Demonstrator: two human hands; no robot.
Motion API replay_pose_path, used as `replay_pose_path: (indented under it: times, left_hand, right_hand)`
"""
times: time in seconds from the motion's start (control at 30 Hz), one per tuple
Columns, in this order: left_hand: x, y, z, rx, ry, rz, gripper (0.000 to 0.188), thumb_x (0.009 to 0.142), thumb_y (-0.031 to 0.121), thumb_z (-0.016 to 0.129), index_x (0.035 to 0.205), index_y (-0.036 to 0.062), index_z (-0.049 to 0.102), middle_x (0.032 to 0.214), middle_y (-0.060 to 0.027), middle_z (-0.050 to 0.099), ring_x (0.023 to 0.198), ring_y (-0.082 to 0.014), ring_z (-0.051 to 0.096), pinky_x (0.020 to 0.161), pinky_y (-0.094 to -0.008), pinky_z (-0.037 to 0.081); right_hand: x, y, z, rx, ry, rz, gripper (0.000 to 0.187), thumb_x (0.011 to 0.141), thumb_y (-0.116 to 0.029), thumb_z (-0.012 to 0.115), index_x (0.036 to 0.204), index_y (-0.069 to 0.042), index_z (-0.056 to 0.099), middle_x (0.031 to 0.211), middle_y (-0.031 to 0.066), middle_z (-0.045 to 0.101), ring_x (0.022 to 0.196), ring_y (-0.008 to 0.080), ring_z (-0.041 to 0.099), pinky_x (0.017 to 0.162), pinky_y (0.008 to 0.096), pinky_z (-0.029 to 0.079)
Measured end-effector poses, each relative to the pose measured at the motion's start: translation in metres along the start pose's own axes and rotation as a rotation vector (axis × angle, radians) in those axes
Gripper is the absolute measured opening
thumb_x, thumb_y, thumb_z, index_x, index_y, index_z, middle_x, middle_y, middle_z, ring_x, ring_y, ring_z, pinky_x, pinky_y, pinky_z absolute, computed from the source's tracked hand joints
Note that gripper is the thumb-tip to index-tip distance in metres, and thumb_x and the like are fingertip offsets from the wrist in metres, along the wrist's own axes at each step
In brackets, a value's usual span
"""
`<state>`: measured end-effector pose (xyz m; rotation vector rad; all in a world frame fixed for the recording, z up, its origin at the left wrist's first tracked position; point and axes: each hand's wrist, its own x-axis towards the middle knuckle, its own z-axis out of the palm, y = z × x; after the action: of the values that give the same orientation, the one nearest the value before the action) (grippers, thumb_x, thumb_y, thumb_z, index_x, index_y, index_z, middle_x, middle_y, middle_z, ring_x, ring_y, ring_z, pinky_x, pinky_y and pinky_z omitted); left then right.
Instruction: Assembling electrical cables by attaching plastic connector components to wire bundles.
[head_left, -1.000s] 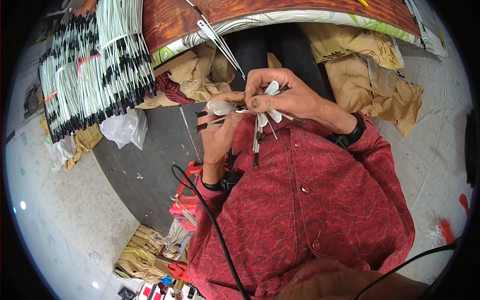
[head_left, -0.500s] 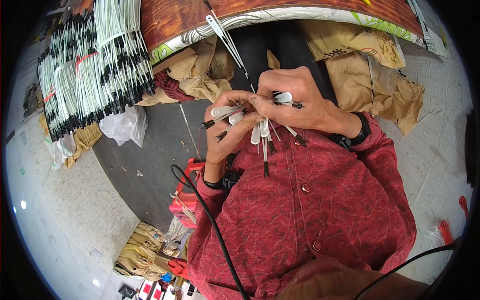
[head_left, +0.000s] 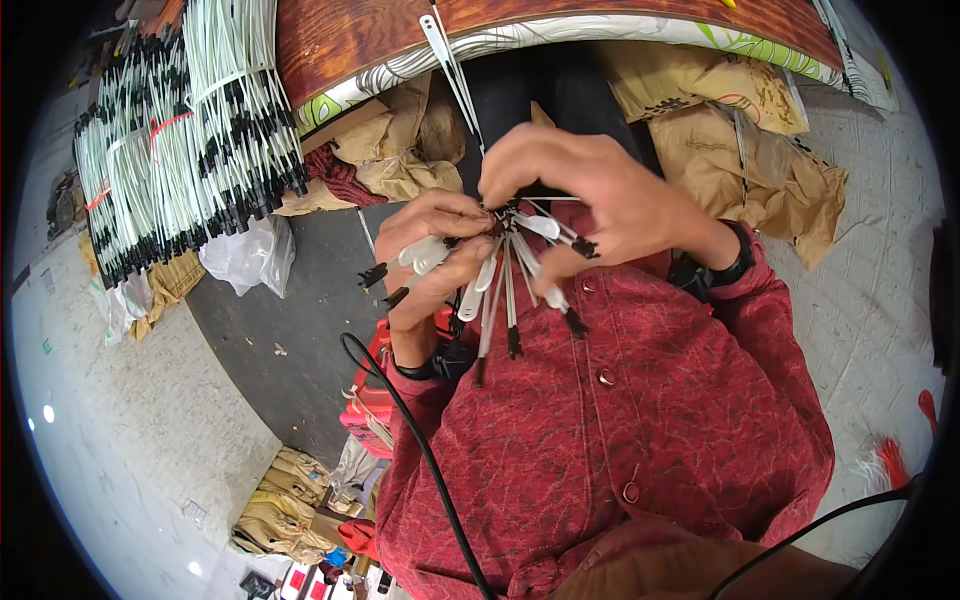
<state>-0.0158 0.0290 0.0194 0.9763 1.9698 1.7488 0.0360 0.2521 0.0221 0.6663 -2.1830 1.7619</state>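
In front of my chest is a cluster of thin white rods (head_left: 508, 285) with black forked tips and flat, rounded white blades. They fan out from a small dark hub (head_left: 505, 218). My left hand (head_left: 430, 250) is closed around the hub's left side in a pinch, with some blades sticking out between its fingers. Curled over the far and right side, my right hand (head_left: 600, 190) has fingertips at the hub and its thumb against a rod at lower right; it is slightly blurred. A long white strip with a holed end (head_left: 437, 38) reaches from the hub area to the table edge.
Bundles of white rods with black ends (head_left: 190, 150) hang at the far left. The wooden table (head_left: 350, 35) has a patterned cloth edge. Brown paper sacks (head_left: 750, 170) lie under it at right. A black cable (head_left: 425, 440) crosses at my left; a clear plastic bag (head_left: 250, 255) lies at left.
My right hand has opened wider and arched over the hub, its thumb moving down and right along the rods. The rods now fan out more, and the cluster has shifted slightly left.
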Motion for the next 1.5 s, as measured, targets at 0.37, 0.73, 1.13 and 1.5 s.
replay_pose_path:
  times: [0.37, 0.73, 1.13, 1.5]
  left_hand:
    - [-0.020, -0.006, -0.003, -0.190, -0.168, -0.008, 0.021, 0.074, 0.014, 0.079, 0.084, 0.0002, 0.067, 0.083, -0.0140, 0.066, 0.073, -0.0235, 0.063, 0.068, -0.0343, 0.050]
    - [-0.038, -0.014, -0.010, -0.212, -0.152, 0.082, 0.022, 0.078, 0.022, 0.077, 0.085, 0.0026, 0.067, 0.080, -0.0157, 0.069, 0.072, -0.0252, 0.062, 0.070, -0.0388, 0.050]
    - [-0.021, -0.007, -0.011, -0.311, -0.127, 0.033, 0.015, 0.081, 0.012, 0.074, 0.084, -0.0002, 0.066, 0.081, -0.0175, 0.068, 0.073, -0.0234, 0.066, 0.069, -0.0345, 0.052]
    - [-0.022, -0.001, -0.010, -0.205, 0.112, -0.163, 0.011, 0.083, 0.009, 0.069, 0.082, -0.0006, 0.064, 0.082, -0.0145, 0.069, 0.078, -0.0214, 0.066, 0.074, -0.0338, 0.053]
  right_hand:
    - [-0.016, 0.140, -0.002, 0.362, -0.100, 0.645, 0.053, 0.095, -0.035, 0.062, 0.132, 0.000, 0.051, 0.126, 0.0146, 0.058, 0.118, 0.0219, 0.058, 0.105, 0.0350, 0.041]
    - [-0.002, 0.155, 0.030, 0.846, -0.404, 0.556, 0.040, 0.094, -0.033, 0.064, 0.120, -0.003, 0.061, 0.114, 0.0046, 0.065, 0.104, 0.0133, 0.061, 0.098, 0.0298, 0.045]
    - [0.003, 0.100, 0.044, 0.772, -0.547, 0.475, 0.020, 0.090, -0.011, 0.068, 0.106, 0.000, 0.061, 0.096, 0.0026, 0.065, 0.091, 0.0106, 0.062, 0.083, 0.0267, 0.051]
    - [0.009, 0.076, 0.043, 0.796, -0.383, 0.418, 0.020, 0.092, -0.015, 0.068, 0.104, 0.000, 0.062, 0.091, 0.0008, 0.066, 0.085, 0.0074, 0.060, 0.077, 0.0242, 0.049]
